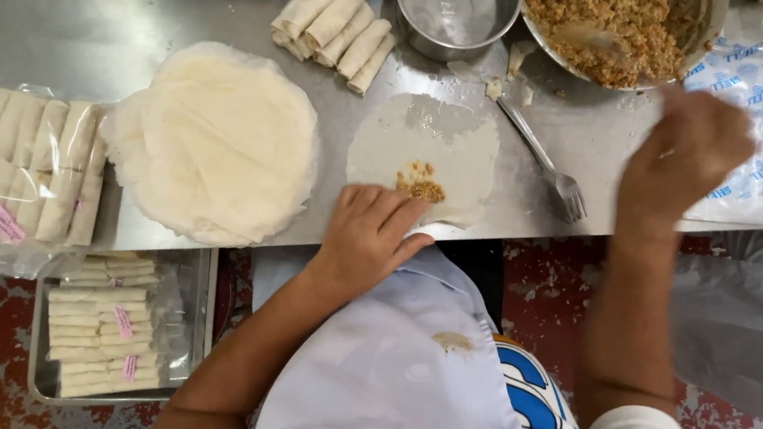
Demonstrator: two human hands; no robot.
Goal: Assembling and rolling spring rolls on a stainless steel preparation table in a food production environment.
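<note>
Your left hand (366, 236) is resting flat at the near edge of the tabletop (70, 27), fingers spread and loosely curved, pressing down on the near rim of a single round wrapper (446, 142) that is lying on the steel right in front of you. A small mound of browned filling (420, 184) is sitting on that wrapper just beyond your fingertips, close to its near edge. Your right hand (685, 157) is hovering off to the right above the tabletop, blurred, so you cannot tell whether it is pinching anything or how its fingers are set; it is hanging just near the big metal bowl of filling (614, 29) and over the edge of a clear plastic bag with blue print (761, 117). A fork (545, 159) is lying between the wrapper and your right hand, tines pointing toward you. Beyond the wrapper an empty small steel bowl (456, 12) is standing, and beside it a row of finished rolls (337, 25) is lying side by side. To the left of the wrapper a thick stack of round wrappers (215, 142) is sitting, and farther left bagged rolls (27, 168) are lying at the tabletop's edge, with a tray of more bagged rolls (105, 329) lower down.
</note>
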